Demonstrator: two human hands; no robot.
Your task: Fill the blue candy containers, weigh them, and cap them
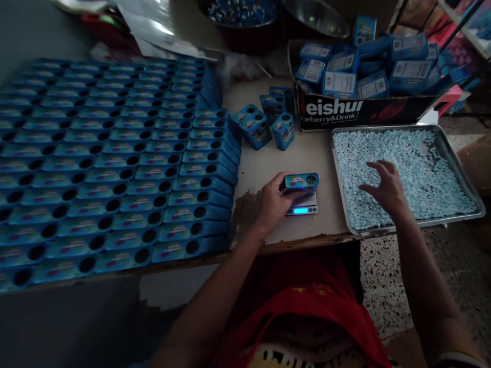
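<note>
My left hand (276, 203) grips a small blue candy box (301, 181) with a round hole in its top. The box is at a small digital scale (312, 200) with a lit blue display; whether it rests on the plate or is held just over it, I cannot tell. My right hand (387, 186) is over a metal tray (347, 214) spread with small pale blue and white candies (414, 158). Thumb and fingers are apart in a wide curve, with nothing visible between them.
Rows of blue boxes (126, 148) with round holes cover the left of the table. Several more boxes (261, 128) stand behind the scale. A black carton (364, 115) full of blue boxes is behind the tray. A large bowl (245, 36) of wrapped pieces stands at the back.
</note>
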